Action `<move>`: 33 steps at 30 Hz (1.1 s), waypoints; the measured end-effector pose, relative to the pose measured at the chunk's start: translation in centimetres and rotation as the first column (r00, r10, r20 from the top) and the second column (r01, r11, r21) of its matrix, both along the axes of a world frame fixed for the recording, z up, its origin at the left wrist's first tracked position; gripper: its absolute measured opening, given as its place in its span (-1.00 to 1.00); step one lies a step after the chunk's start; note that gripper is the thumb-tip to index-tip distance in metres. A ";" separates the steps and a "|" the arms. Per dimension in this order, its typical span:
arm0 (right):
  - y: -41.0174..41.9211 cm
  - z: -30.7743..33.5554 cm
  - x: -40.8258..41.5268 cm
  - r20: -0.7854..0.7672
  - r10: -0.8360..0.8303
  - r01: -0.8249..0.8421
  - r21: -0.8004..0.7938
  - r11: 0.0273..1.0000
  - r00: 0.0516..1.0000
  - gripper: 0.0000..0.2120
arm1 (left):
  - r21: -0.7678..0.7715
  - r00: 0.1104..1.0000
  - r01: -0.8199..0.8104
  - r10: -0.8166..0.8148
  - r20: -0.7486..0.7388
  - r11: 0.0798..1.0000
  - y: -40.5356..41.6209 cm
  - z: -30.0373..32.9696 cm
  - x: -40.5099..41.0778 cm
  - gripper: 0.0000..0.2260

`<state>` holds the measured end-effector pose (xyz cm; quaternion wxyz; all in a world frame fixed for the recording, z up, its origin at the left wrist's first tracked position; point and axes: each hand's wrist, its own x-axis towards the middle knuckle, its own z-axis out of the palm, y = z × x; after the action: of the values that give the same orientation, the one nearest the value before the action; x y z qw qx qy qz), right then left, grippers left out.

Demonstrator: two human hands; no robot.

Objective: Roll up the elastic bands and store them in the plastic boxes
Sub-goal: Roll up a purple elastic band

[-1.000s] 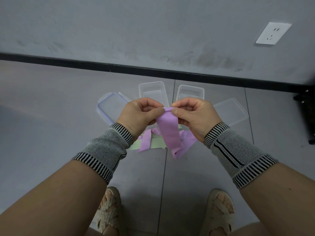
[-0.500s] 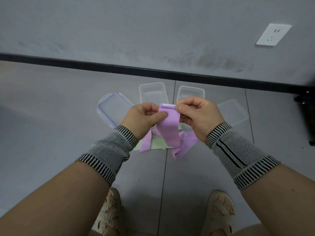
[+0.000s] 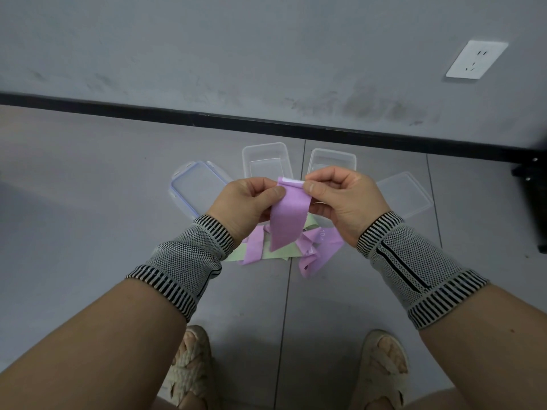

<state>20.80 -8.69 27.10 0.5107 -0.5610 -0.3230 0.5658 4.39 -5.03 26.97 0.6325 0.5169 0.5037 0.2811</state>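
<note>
Left hand (image 3: 247, 202) and right hand (image 3: 343, 199) (fingers curled) pinching top edge of purple elastic band (image 3: 288, 220), band hanging above more bands (image 3: 313, 250) on floor, two open plastic boxes (image 3: 266, 156) just beyond, bare tiles around

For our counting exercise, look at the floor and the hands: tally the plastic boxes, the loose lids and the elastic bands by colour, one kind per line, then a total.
Clear plastic boxes: 2
Loose lids: 2, the blue-rimmed lid and the plain lid
Purple band: 1, pinched by the left hand and the right hand
Green band: 1
Total: 6
</note>
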 end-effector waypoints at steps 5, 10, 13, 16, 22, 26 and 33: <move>0.0 0.1 -0.1 0.009 0.003 -0.003 0.012 1.000 1.000 -0.85 | -0.016 0.999 0.006 -0.005 0.031 1.000 -0.3 0.3 0.2 -0.83; 0.0 0.3 -0.1 0.009 0.014 -0.014 0.025 1.000 1.000 -0.84 | -0.029 1.000 0.023 -0.023 0.009 0.999 -0.5 0.6 0.4 -0.81; 0.0 0.2 -0.1 0.083 0.015 -0.019 0.041 0.999 0.996 -0.84 | -0.067 0.999 -0.018 0.020 0.029 0.998 -0.4 0.5 0.6 -0.79; -0.1 0.0 -0.1 0.206 0.004 -0.014 0.050 0.999 0.978 -0.84 | -0.103 0.998 -0.060 0.062 0.018 0.993 -0.4 0.7 0.7 -0.80; -0.2 -0.1 -0.5 0.275 0.001 -0.022 0.074 0.997 0.961 -0.82 | -0.129 0.998 -0.033 0.038 0.043 0.991 -0.2 0.6 0.6 -0.80; -0.2 0.0 -0.6 0.263 0.038 -0.052 0.049 0.997 0.964 -0.80 | -0.087 0.999 -0.003 0.007 0.034 0.996 -0.1 0.1 0.1 -0.87; -0.2 0.3 -0.6 -0.052 0.010 -0.012 -0.041 0.999 0.999 -0.95 | -0.073 0.996 0.004 0.002 0.092 0.997 -0.1 0.0 0.0 -0.89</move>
<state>20.22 -8.86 27.45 0.5041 -0.5547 -0.3010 0.5896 4.37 -5.12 27.01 0.6739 0.4800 0.4836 0.2856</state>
